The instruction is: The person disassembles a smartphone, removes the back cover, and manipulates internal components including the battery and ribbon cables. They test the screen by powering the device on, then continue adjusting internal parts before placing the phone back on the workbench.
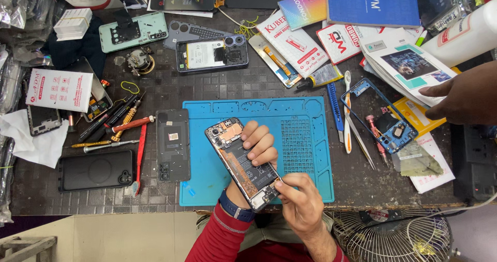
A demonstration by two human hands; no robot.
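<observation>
My left hand [259, 144] cradles an opened phone [242, 162] from below, fingers curled over its right edge. The phone's back is off, so its battery and circuit boards show, and it is tilted above a blue work mat [305, 137]. My right hand [301, 205] pinches at the phone's lower end, fingertips touching the bottom board; I cannot tell whether a small part is between them. A blue watch sits on my left wrist [235, 209] above a red sleeve.
A dark back cover [172, 145] lies at the mat's left edge, with screwdrivers [116, 125] and a black phone [94, 171] further left. Tweezers, a toothbrush and a blue phone frame [380, 117] lie right. Another person's hand [461, 93] rests on papers at right. A second opened phone [211, 54] lies behind.
</observation>
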